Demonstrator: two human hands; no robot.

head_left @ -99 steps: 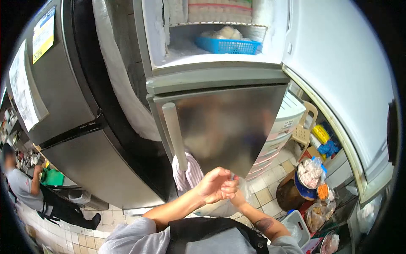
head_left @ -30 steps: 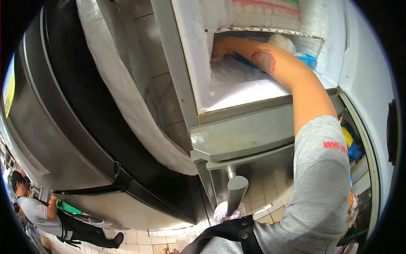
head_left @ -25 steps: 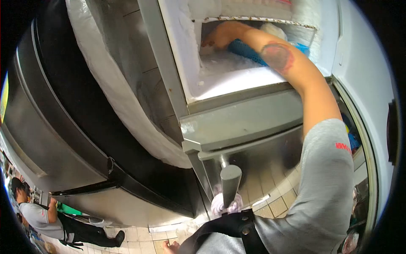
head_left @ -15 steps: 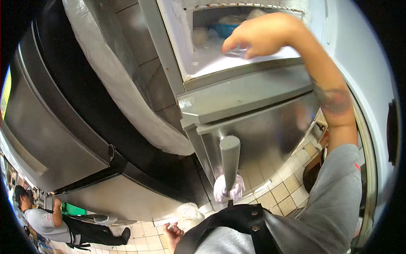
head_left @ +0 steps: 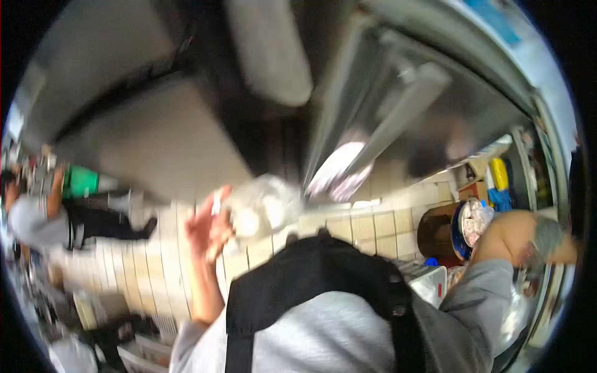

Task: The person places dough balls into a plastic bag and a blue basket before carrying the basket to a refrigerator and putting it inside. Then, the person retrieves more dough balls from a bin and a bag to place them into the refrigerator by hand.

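My left hand [head_left: 211, 227] is raised low in front of me, its fingers curled at the edge of a clear plastic bag [head_left: 267, 205] with whitish contents. Motion blur hides exactly how the fingers grip it. My right arm [head_left: 547, 242] stretches out to the right, by the edge of the open upper door [head_left: 553, 155]; the hand itself is out of view. Ahead stands a steel refrigerator [head_left: 472, 118] with a long bar handle [head_left: 404, 118] and a whitish cloth [head_left: 342, 171] wrapped on its lower end.
A co-worker [head_left: 37, 217] stands at the left beside a green container [head_left: 83, 181]. On the right, a bowl of pale pieces [head_left: 474, 222] sits near a brown round container [head_left: 435, 230]. Tiled floor [head_left: 367, 233] lies below, with crates [head_left: 146, 354] at lower left.
The view has tilted down, and the open freezer compartment has left it. My right hand has moved from before that compartment out of view to the right. My left hand and the bag appear larger, closer.
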